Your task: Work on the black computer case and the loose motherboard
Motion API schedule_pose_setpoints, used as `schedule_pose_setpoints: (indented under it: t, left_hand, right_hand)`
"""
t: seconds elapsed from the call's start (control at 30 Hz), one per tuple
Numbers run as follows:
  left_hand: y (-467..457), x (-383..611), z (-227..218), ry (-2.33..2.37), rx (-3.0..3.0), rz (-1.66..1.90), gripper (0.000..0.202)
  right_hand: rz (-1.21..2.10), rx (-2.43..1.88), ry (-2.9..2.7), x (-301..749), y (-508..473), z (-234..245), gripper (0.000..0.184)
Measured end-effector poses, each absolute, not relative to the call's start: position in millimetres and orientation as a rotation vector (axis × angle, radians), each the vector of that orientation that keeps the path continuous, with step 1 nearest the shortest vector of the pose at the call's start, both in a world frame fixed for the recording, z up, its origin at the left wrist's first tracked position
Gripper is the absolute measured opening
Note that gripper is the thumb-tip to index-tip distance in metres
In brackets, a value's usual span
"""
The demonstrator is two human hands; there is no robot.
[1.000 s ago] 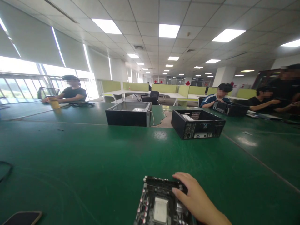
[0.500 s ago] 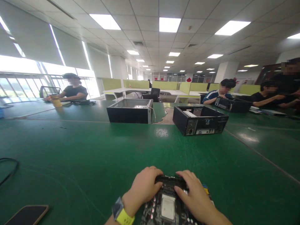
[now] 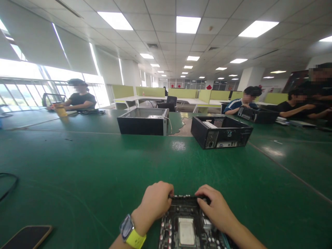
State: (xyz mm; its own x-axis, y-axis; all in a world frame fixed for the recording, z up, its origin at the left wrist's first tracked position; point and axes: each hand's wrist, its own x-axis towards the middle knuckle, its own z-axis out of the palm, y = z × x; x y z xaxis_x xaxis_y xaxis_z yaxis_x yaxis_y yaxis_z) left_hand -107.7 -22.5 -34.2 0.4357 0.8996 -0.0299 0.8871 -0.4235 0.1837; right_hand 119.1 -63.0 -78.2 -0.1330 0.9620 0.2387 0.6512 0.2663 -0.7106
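Observation:
A dark computer motherboard (image 3: pixel 174 228) lies at the bottom centre, a pale square processor (image 3: pixel 186 231) in its middle. Memory slots (image 3: pixel 184 204) run along its far edge. My left hand (image 3: pixel 157 200) is closed at the far left corner, fingers curled over the end of the slots, fingertips partly hidden. At the far right corner my right hand (image 3: pixel 216 209) grips the other end, its thumb on the near side and fingers over the edge. A watch with a yellow-green strap (image 3: pixel 136 238) sits on my left wrist. The board's near edge is out of view.
Two open computer cases, one (image 3: pixel 142 125) left of centre and one (image 3: pixel 223 133) to the right, stand across the green table (image 3: pixel 90 173). A phone (image 3: pixel 28 238) and a black cable (image 3: pixel 11 186) lie at left. Several people sit or stand farther off.
My hands have moved apart, the left one outward to the left corner, the right one slightly right. More of the memory slots and board shows between them.

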Motion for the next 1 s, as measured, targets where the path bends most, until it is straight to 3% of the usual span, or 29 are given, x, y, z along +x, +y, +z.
schedule_pose_setpoints:
  t: [1.0]
  left_hand:
    - [-23.3,-103.5,-31.4,1.56,2.512,0.119,0.022]
  right_hand:
    - [0.549,-1.517,-1.856,118.8,-64.0,-79.7,0.018]
